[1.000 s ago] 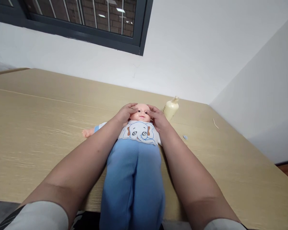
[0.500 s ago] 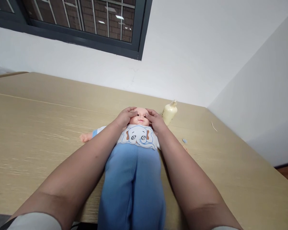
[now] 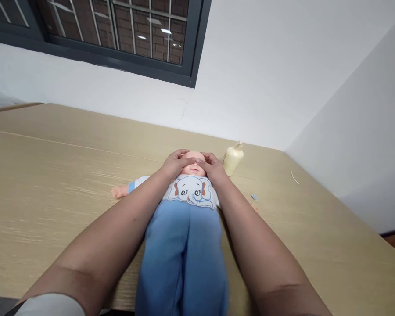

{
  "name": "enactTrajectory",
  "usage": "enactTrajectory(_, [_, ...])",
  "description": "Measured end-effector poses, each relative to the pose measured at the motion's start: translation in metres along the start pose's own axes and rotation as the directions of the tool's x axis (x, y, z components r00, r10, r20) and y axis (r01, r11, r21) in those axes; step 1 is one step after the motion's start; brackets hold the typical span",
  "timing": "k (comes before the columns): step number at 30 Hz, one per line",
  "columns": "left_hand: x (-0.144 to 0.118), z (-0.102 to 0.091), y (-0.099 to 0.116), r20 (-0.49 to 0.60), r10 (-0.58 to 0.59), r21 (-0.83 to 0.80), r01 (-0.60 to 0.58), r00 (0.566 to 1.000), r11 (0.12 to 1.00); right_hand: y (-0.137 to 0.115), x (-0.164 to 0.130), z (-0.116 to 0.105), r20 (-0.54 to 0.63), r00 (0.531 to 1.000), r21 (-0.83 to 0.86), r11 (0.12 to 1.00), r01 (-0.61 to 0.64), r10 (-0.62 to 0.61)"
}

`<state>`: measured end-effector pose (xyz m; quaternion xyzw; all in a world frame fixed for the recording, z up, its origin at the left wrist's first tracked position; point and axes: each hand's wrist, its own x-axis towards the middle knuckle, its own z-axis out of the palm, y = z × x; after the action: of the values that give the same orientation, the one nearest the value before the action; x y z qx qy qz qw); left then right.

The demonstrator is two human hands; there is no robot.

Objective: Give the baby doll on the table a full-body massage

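A baby doll (image 3: pixel 186 245) lies on its back on the wooden table, with its head toward the wall. It wears blue trousers and a white top with an elephant print (image 3: pixel 191 192). My left hand (image 3: pixel 177 165) cups one side of the doll's head, its thumb laid across one eye. On the other side my right hand (image 3: pixel 213 168) holds the head in the same way. Both thumb tips nearly meet over the nose, hiding the eyes; the mouth still shows. Fingers behind the head are partly hidden.
Close beyond my right hand stands a cream pump bottle (image 3: pixel 232 160). A small blue piece (image 3: pixel 253 197) and a thin pale strip (image 3: pixel 294 177) lie on the tabletop (image 3: pixel 69 175) to the right. A white wall with a dark-framed window (image 3: pixel 193 72) rises behind.
Both thumbs have slid inward over the doll's eyes, which were showing before. The hands keep their hold on the head. The view has shifted slightly.
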<state>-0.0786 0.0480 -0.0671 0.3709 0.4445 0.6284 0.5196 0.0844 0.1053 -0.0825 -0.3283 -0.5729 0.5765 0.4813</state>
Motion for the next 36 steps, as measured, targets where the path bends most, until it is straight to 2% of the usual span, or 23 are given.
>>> enactTrajectory(11, [-0.003,-0.001,-0.001,0.017,-0.036,-0.049,0.037,0.999,0.998,-0.007,-0.011,-0.003,0.052,0.99,0.127,0.982,-0.139,0.133])
enactTrajectory(17, [-0.006,0.0,0.002,0.034,-0.008,-0.009,0.008,0.999,1.0,-0.009,-0.011,0.0,0.059,0.996,0.11,0.991,-0.079,0.073])
enactTrajectory(26, [0.001,0.0,0.0,-0.018,0.04,0.094,-0.038,0.999,0.995,-0.002,-0.002,-0.001,0.025,0.999,0.029,0.999,-0.032,0.031])
enactTrajectory(36, [-0.001,-0.005,-0.002,0.048,-0.06,-0.058,0.062,0.997,0.996,-0.012,-0.01,-0.005,0.102,0.972,0.12,0.968,-0.222,0.21])
